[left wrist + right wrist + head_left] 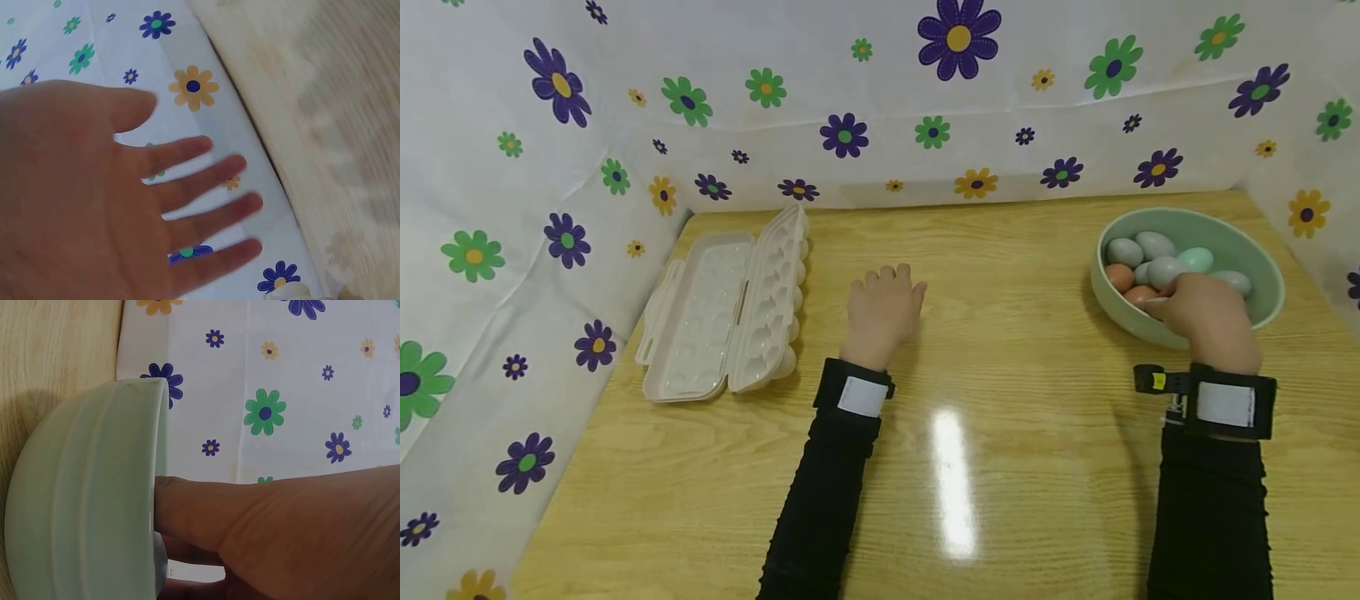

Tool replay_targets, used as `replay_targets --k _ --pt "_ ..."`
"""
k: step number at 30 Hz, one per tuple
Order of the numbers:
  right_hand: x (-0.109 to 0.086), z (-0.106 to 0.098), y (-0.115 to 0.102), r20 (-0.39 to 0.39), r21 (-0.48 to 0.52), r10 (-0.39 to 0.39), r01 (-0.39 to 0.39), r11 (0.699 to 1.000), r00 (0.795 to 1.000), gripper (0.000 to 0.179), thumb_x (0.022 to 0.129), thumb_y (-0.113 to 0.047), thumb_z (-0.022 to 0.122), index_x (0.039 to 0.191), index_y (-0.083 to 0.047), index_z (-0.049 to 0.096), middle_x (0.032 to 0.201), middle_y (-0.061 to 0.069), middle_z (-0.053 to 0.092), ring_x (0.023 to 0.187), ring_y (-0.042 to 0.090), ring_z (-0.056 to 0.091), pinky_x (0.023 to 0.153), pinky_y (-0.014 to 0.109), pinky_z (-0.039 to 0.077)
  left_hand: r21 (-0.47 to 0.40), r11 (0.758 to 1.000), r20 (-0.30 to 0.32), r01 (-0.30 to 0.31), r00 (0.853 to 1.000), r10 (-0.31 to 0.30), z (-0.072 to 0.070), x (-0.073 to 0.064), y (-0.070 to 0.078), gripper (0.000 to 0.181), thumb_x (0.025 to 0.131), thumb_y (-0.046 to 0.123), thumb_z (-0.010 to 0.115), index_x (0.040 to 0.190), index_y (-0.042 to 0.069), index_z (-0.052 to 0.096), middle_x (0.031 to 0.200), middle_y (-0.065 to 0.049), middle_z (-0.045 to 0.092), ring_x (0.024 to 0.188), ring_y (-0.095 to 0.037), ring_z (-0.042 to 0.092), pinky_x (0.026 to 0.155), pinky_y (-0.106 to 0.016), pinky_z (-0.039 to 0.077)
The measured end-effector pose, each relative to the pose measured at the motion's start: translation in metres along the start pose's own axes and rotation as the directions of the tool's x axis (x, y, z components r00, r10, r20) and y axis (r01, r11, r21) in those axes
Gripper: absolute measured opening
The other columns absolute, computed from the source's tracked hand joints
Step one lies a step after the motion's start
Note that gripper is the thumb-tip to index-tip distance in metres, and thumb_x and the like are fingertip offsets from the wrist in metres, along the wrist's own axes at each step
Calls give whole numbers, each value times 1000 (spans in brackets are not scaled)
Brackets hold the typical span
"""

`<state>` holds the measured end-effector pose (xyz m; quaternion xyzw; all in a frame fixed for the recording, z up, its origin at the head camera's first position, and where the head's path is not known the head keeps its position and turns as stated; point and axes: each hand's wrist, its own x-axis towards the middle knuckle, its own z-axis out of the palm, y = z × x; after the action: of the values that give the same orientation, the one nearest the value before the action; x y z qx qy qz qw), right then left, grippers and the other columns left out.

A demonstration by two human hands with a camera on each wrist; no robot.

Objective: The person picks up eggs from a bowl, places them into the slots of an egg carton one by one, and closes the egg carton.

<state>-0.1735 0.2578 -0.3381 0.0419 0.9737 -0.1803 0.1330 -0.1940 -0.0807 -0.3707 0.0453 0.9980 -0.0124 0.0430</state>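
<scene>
Eggs (1165,272), 2 visibly brown, lie in the pale green bowl (1262,267); the right hand (1208,312) dips inside, its fingertips hidden, so how open it is or whether it grips any cannot be told. The left hand (882,310), fingers spread, holding nothing, is near the open egg carton (698,321).

Looks bright and rather even in the head view, with one long white glare on the table (1037,375) and a soft shadow beside the right sleeve (1210,508). Appears dimmer in both wrist views, with the left hand (100,187) dark and slightly blurred against paler cloth (128,47), and a diffuse shadow beside the bowl (81,500).
</scene>
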Motion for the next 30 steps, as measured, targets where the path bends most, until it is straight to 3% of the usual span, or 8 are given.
replay_targets --k 5,11,14,21,26,30 --pt "0 -1 2 -5 -8 -2 2 1000 1000 38 95 -32 51 86 5 52 76 18 51 71 33 47 60 37 38 -164 985 -6 -47 999 47 -15 3 -20 47 103 36 26 139 10 41 133 -13 54 116 -33 55 94 -48 45" --pt "-1 -3 3 -13 -11 -2 2 1000 1000 40 95 -33 50 89 6 52 76 19 51 71 34 47 62 40 38 -195 978 -38 -73 997 67 -34 5 -58 44 103 27 21 138 9 42 130 -12 57 95 -28 63 68 -41 50" --pt "-2 -3 4 -8 -4 12 -12 1000 1000 41 96 -33 50 90 7 53 77 19 51 72 34 46 62 40 39 -194 980 -48 -51 998 43 -41 7 -77 46 103 26 19 139 9 41 127 -13 58 90 -27 62 66 -41 48" --pt "-1 -2 4 0 -24 1 -1 1000 1000 42 96 -34 50 88 7 54 76 19 52 71 33 47 61 39 39 -195 981 -52 23 998 -34 -52 7 -124 45 102 26 20 135 5 42 124 -16 58 102 -32 60 81 -49 48" --pt "-1 -2 1 0 -26 16 -16 1000 1000 42 95 -34 51 90 7 54 77 20 51 72 34 46 62 39 39 -178 982 -88 67 993 -84 -49 -1 -166 43 101 25 20 124 2 48 104 -19 61 90 -34 59 78 -51 46" --pt "-2 -2 -1 -2 -27 3 -3 1000 1000 39 94 -33 52 85 5 53 75 18 50 70 33 47 60 38 38 -195 974 -111 117 984 -141 -38 -15 -200 40 100 23 24 120 -1 50 107 -22 60 89 -38 59 74 -54 47"
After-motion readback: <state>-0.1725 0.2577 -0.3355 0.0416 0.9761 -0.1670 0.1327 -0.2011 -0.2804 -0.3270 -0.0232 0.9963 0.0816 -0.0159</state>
